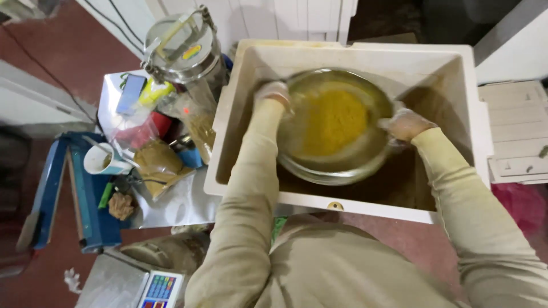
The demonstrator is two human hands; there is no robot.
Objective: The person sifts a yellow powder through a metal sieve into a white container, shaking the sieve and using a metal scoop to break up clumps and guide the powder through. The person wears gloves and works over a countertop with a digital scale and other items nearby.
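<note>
On the left we count 1 blue sealer (48,191), 1 white cup (101,161) w/ brownish stuff inside, 1 bag (155,161) of brown powder, 1 scale (160,288) at the bottom edge, and 1 steel canister (182,47) w/ clamped lid, contents hidden. Mid-frame we see 1 white tub (365,52) w/ brown powder on its floor, and in it 1 round sieve (337,128) tilted, holding yellow powder. Our 2 gloved hands sit well apart, left hand (272,94) gripping the sieve's left rim, right hand (406,124) gripping its right rim.
</note>
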